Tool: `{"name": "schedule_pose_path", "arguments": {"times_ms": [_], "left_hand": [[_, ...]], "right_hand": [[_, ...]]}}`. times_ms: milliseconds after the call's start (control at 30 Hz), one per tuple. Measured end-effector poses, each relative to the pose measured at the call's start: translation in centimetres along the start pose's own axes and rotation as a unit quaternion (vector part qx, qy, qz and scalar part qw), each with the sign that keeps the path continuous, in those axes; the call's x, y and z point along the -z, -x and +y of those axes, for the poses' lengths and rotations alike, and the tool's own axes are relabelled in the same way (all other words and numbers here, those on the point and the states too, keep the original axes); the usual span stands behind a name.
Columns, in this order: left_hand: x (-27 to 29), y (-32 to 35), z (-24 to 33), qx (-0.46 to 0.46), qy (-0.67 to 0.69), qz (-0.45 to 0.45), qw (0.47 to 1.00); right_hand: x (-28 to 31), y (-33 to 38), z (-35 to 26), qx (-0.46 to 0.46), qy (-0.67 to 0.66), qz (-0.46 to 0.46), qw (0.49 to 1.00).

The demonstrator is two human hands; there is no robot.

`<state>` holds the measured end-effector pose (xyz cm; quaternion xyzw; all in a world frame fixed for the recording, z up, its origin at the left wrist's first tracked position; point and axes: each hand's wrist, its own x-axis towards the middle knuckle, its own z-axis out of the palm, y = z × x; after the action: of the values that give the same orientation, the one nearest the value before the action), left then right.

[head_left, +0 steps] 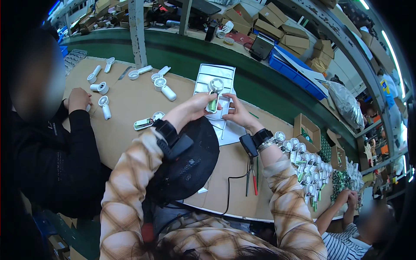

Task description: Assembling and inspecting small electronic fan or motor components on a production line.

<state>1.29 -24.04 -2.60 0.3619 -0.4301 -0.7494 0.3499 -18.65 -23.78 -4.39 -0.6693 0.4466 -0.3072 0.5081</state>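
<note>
My left hand (pixel 200 105) grips a white handheld fan (pixel 216 85) by its opened handle, where a green inner part shows. Just to the right, my right hand (pixel 237 112) has its thumb and index finger apart beside the handle; whether they touch it is unclear. Beneath both hands lies a white sheet or tray with dark lines (pixel 203 73). Closer to my left wrist rests another opened fan (pixel 145 123) with a circuit board showing in its handle.
Several white fans (pixel 160 84) lie at the left near a co-worker's hand (pixel 79 99). A pile of fan parts (pixel 310 169) and a cardboard box (pixel 307 130) are at the right. A black mesh-like round thing (pixel 186 160) sits between my arms. A red tool (pixel 255 184) and cable lie nearby.
</note>
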Motion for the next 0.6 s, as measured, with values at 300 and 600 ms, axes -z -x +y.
{"name": "schedule_pose_path", "arguments": {"times_ms": [300,600], "left_hand": [[2.5,-5.5,-2.3,0.065,0.07,-0.053,0.994],[3.5,-5.5,-3.1,0.075,0.071,-0.056,0.993]], "right_hand": [[1.1,-0.6,2.6,0.08,0.128,-0.075,0.986],[1.1,0.0,0.6,0.126,0.356,-0.074,0.923]]}}
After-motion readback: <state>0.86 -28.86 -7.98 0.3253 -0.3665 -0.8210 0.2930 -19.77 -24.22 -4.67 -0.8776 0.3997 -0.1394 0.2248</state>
